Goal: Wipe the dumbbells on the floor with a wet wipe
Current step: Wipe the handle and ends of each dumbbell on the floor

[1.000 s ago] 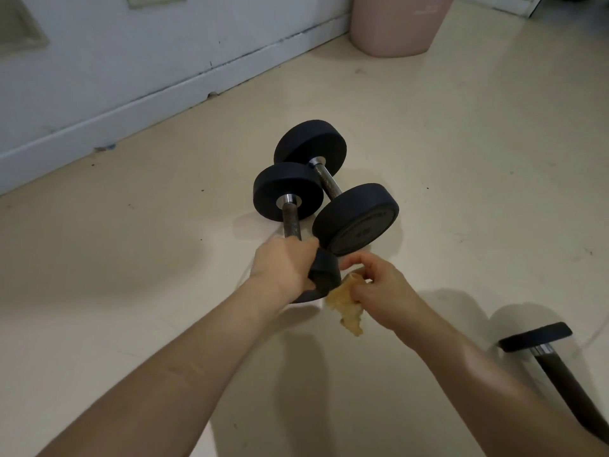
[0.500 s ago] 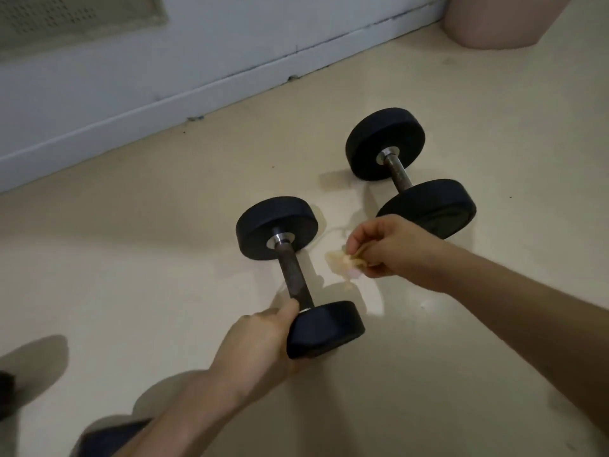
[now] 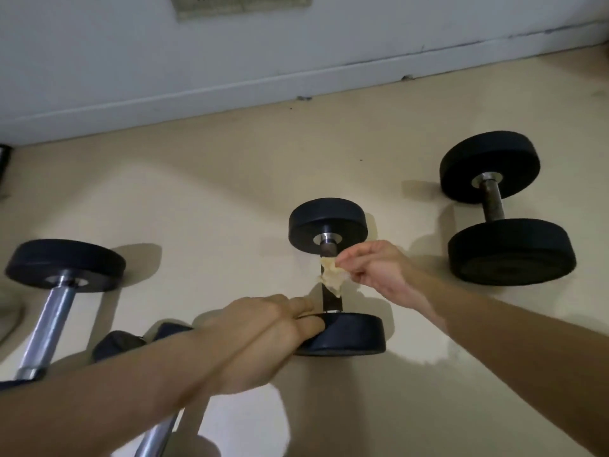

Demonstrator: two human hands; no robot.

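Head view: a black-plated middle dumbbell (image 3: pixel 349 334) lies on the beige floor (image 3: pixel 204 192) just right of centre, its dark handle running from 12 to 6 o'clock.

The left hand (image 3: pixel 263 328) reaches in from 8 o'clock. Its fingers (image 3: pixel 311 321) are fairly straight and pressed side by side, with the tips resting on the left rim of the near plate. The thumb's position is unclear.

The right hand (image 3: pixel 379 268) comes in from 4 o'clock and pinches a crumpled, yellowish wet wipe (image 3: pixel 331 277) between thumb and fingertips. The other fingers are curled in. The wipe hangs against the upper part of the handle, just below the far plate.

At 3 o'clock from this dumbbell, well apart, lies a second black dumbbell (image 3: pixel 494 206), parallel to it. At 9 o'clock a chrome-handled dumbbell (image 3: pixel 52 311) slants toward 7 o'clock, partly hidden by the left forearm. Another chrome bar (image 3: pixel 155 437) shows at 6 o'clock under that arm. A dark, blurred object (image 3: pixel 117 344) sits between the two.

Along 12 o'clock runs a pale wall with a baseboard (image 3: pixel 230 90) and a vent (image 3: pixel 240 3).
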